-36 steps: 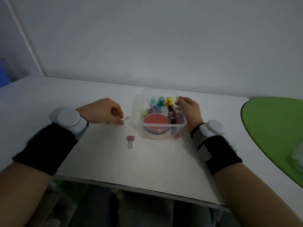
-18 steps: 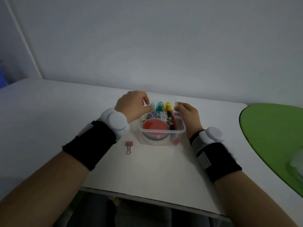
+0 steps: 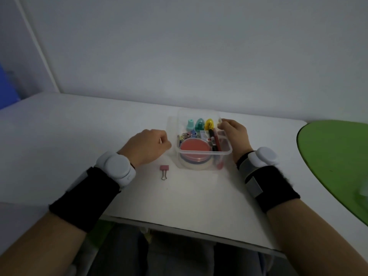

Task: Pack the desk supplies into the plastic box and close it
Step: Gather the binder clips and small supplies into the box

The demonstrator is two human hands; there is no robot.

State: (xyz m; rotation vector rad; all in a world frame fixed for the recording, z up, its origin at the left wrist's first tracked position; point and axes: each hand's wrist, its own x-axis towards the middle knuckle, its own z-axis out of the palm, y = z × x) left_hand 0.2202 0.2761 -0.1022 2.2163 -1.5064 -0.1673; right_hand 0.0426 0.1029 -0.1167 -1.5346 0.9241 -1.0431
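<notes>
A clear plastic box (image 3: 205,154) stands open on the white desk. Inside are a red round tin (image 3: 194,146), tape rolls, a black pen (image 3: 212,139), small binder clips and three coloured clips along the back. My right hand (image 3: 234,134) grips the box's far right rim with curled fingers. My left hand (image 3: 147,146) hovers just left of the box with its fingers curled under. A thin white sliver shows at its fingertips, and I cannot tell whether it holds anything. A pink binder clip (image 3: 164,171) lies on the desk in front of that hand.
A clear lid-like sheet (image 3: 196,114) rises behind the box. The white desk (image 3: 79,136) runs back to a wall. A green round table (image 3: 338,162) adjoins on the right. The desk's front edge is near my forearms.
My left hand carried a small white item from the desk over the box, then drew back to the box's left side. My right hand stayed on the box.
</notes>
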